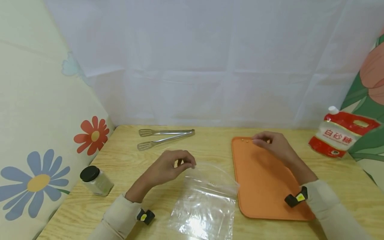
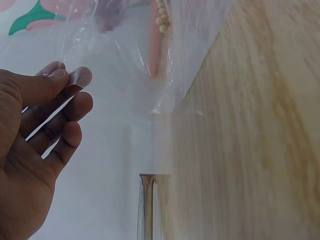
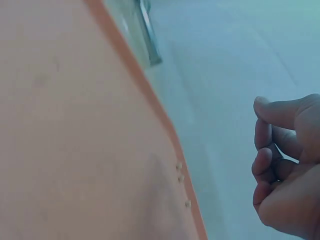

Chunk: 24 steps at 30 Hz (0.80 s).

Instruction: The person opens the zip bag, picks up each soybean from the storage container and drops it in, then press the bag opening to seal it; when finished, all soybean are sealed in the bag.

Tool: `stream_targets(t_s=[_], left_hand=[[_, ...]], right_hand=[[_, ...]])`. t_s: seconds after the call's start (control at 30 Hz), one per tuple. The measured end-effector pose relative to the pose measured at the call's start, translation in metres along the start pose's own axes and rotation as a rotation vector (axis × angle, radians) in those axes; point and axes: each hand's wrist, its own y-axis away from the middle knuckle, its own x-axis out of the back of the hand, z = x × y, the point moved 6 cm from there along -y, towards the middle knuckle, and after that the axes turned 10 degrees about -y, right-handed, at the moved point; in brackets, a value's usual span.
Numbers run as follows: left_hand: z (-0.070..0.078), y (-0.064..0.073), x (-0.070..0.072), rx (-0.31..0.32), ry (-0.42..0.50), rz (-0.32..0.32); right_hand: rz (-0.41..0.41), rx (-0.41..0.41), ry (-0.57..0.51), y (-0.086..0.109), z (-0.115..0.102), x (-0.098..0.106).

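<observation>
My left hand (image 1: 171, 166) pinches the top edge of a clear zip bag (image 1: 207, 203) between thumb and forefinger, its other fingers loosely bent. Through the film, in the left wrist view, several round pale beads (image 2: 162, 21) show. My right hand (image 1: 275, 146) hovers over the far edge of a shallow orange tray (image 1: 264, 186), fingers curled and thumb tip against the forefinger. Nothing shows between those tips in the right wrist view. Along the tray's rim there, small pale beads (image 3: 180, 178) lie in a loose row.
Metal tongs (image 1: 166, 136) lie spread near the back of the table. At the left stands a small jar (image 1: 100, 183) with a black lid. A red and white spouted sugar pouch (image 1: 337, 135) sits at the back right. White cloth (image 1: 180, 60) hangs behind the table.
</observation>
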Motion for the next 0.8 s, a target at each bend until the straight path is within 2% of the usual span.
stream_targets(t_s=[0.23,0.33,0.53,0.8], left_hand=[[0.001,0.0,0.0,-0.021,0.005,0.009],[0.002,0.0,0.0,-0.026,0.004,0.009],[0.003,0.0,0.0,-0.027,0.011,0.008],[0.002,0.0,0.0,-0.022,0.01,0.005]], right_hand=[[-0.077,-0.041,-0.271,0.009,-0.025,-0.025],[-0.126,-0.033,-0.333,0.013,-0.035,-0.037],[-0.202,0.009,-0.352,0.018,-0.044,-0.055],[-0.264,0.033,-0.402,0.02,-0.05,-0.067]])
